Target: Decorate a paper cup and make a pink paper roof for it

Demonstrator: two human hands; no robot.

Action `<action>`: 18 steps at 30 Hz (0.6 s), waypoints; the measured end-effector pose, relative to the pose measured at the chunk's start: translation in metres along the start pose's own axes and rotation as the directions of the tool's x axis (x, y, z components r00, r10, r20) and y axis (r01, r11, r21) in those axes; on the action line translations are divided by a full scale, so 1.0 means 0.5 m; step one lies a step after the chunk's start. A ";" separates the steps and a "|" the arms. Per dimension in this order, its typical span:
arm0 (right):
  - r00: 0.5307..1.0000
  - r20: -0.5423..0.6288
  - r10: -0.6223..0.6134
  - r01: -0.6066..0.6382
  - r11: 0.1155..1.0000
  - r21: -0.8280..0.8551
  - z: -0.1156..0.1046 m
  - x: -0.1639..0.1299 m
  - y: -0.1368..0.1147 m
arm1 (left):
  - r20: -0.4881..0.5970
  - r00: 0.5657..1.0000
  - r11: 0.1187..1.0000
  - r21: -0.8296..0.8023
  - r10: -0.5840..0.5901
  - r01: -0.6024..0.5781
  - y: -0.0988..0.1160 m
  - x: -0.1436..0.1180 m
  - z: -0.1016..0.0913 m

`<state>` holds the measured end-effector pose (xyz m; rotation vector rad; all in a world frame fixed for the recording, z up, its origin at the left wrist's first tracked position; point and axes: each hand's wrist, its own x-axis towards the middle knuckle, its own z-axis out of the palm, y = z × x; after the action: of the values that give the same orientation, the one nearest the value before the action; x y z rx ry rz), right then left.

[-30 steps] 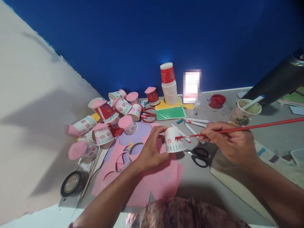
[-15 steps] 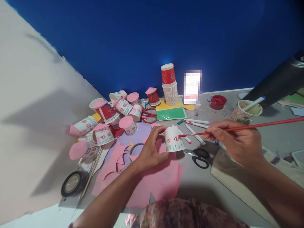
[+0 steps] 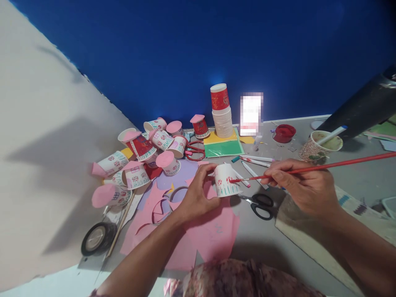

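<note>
Red paintbrush [image 3: 324, 166] handle cut off at the right edge, pixelated blurred rectangle [image 3: 251, 114] against the blue wall, far side of the paper cup [image 3: 227, 180] hidden by left hand [image 3: 194, 197], clear container [image 3: 390, 205] cropped at right.

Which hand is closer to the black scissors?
Right. The right hand holds the red paintbrush just above and right of the black scissors; the left hand grips the white cup farther off to their left.

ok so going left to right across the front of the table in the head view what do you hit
tape roll → pink paper → left hand → white cup → black scissors → right hand holding the red paintbrush
</note>
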<state>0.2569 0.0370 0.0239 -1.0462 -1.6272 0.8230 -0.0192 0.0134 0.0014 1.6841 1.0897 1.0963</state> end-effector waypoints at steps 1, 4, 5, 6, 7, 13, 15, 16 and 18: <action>1.000 -0.016 0.004 -0.004 1.000 0.014 0.000 0.001 0.001 | -0.001 1.000 1.000 0.003 -0.008 0.008 0.001 0.000 0.000; 0.998 -0.058 0.009 -0.006 0.998 0.060 -0.002 0.003 0.003 | 0.000 1.000 1.000 -0.010 -0.021 0.021 0.000 0.000 0.001; 0.998 -0.055 0.014 -0.010 0.998 0.064 -0.003 0.003 0.003 | 0.002 1.000 1.000 -0.019 -0.023 0.023 -0.002 0.000 0.000; 0.999 -0.045 0.020 -0.017 0.998 0.061 -0.004 0.004 0.003 | 0.002 1.000 0.999 -0.029 -0.023 0.023 -0.004 -0.001 0.000; 0.999 -0.031 0.025 -0.024 0.998 0.053 -0.004 0.003 0.003 | 0.001 1.000 0.999 -0.038 -0.022 0.022 -0.005 -0.001 -0.001; 0.999 0.003 0.038 -0.038 0.998 0.053 0.004 0.004 -0.005 | 0.006 1.000 0.999 -0.032 -0.031 0.031 -0.007 -0.003 -0.004; 0.998 -0.049 0.034 -0.030 0.997 0.078 0.005 0.006 -0.008 | 0.004 0.999 0.999 -0.043 -0.034 0.034 -0.004 -0.001 -0.004; 0.997 -0.071 0.028 -0.021 0.995 0.100 0.005 0.007 -0.009 | 0.001 0.999 0.998 -0.052 -0.032 0.032 -0.003 -0.001 -0.004; 0.996 -0.083 0.018 -0.005 0.989 0.149 0.005 0.009 -0.009 | 0.005 1.000 0.995 -0.099 -0.029 0.029 0.000 0.001 -0.004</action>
<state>0.2525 0.0392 0.0289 -0.9723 -1.4673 0.8827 -0.0207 0.0140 0.0022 1.5869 1.0375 1.1104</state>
